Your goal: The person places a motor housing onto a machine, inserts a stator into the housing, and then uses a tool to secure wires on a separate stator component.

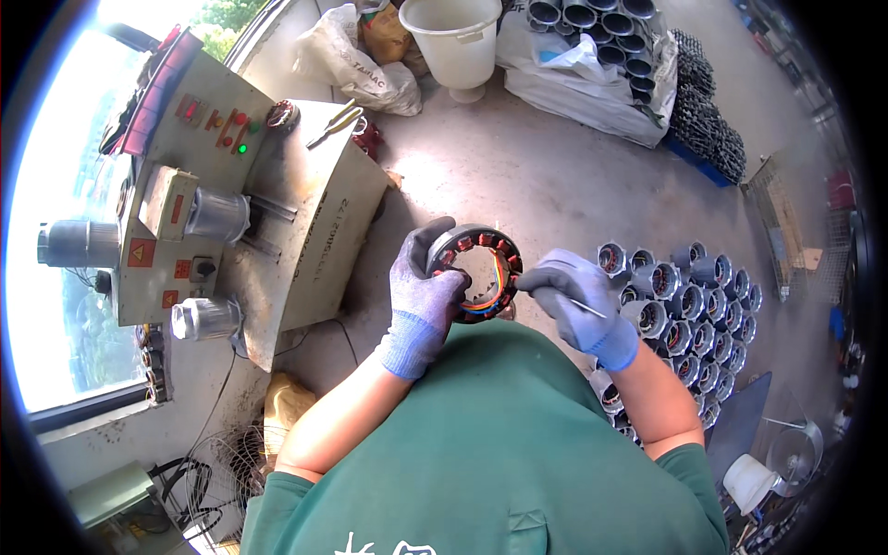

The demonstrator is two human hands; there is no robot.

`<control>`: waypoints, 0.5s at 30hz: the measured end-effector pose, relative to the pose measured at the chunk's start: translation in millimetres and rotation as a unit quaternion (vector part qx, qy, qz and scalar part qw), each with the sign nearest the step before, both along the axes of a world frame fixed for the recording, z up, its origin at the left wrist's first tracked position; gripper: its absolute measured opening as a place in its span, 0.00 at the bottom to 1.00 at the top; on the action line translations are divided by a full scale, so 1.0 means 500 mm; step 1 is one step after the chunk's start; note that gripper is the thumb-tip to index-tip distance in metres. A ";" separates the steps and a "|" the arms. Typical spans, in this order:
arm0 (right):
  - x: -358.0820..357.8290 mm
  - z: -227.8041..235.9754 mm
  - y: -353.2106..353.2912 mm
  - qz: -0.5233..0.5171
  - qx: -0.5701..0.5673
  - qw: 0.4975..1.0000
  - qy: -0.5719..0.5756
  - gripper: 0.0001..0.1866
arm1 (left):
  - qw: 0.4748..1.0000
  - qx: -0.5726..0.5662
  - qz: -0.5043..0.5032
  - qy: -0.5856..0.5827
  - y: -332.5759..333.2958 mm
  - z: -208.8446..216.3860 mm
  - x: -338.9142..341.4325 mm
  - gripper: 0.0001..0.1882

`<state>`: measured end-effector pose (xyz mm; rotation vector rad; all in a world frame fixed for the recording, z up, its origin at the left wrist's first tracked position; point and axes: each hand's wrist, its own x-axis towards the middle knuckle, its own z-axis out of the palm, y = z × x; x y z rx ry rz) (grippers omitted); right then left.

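My left hand (427, 280), in a purple-grey work glove, is closed round the left side of a ring-shaped motor stator (514, 260). Dark outside, the stator has copper-red windings along its inner side, with orange, yellow and blue wires looping through its opening. It is held up in front of my green shirt. My right hand (575, 301), gloved alike, is closed at the stator's right edge. A thin pale metal tool (588, 309) sticks out between its fingers; the rest of it is hidden, so its kind cannot be told.
At left stands a machine cabinet (205, 120) with buttons and metal cylinders, beside a bench (324, 199) carrying pliers (335, 123). Several motor housings (689, 302) stand in rows on the floor at right. A white bucket (453, 42), sacks (356, 69) and bagged tubes (592, 92) lie ahead.
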<state>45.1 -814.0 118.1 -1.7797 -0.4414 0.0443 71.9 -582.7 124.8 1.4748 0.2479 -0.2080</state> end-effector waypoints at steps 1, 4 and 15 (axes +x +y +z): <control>-0.015 0.012 -0.006 -0.020 0.087 0.994 0.056 0.11 | 1.000 0.006 0.004 -0.006 0.003 -0.012 0.007 0.37; -0.029 0.041 -0.038 0.012 0.335 0.936 0.105 0.13 | 0.999 -0.010 0.040 0.010 0.009 -0.009 0.013 0.35; -0.011 0.051 0.008 -0.030 -0.101 0.989 -0.109 0.11 | 1.000 0.023 0.017 -0.011 0.000 0.005 0.002 0.36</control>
